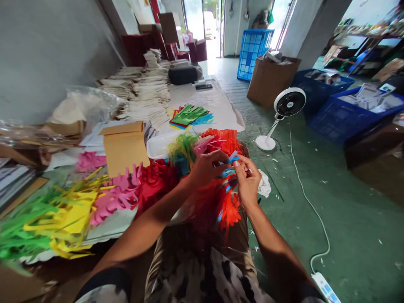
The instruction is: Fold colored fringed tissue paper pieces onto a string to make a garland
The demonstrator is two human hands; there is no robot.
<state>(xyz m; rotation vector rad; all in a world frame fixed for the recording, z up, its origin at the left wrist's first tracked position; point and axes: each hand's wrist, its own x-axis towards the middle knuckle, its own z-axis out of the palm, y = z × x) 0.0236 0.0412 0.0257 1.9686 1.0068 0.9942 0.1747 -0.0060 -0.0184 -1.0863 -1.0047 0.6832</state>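
Observation:
My left hand (206, 167) and my right hand (248, 179) meet above my lap, fingers pinched on a light-blue paper fringe (232, 159). Below and around them hang red-orange paper fringes (231, 208), partly blurred. Just behind my left hand lie pale green and yellow fringes (183, 147), beside a white plastic tray (158, 147). To the left, fringed paper is spread in heaps: dark red (158, 179), pink (118, 195), yellow (74, 208) and green (25, 225). Farther back rests a stack of cut sheets (191, 114), green on top.
A brown envelope (124, 145) and tall paper stacks (151, 92) stand on the table (217, 94). At right are a white fan (267, 141), its cable (304, 191), a power strip (325, 288), a cardboard box (269, 82) and blue crates (334, 115).

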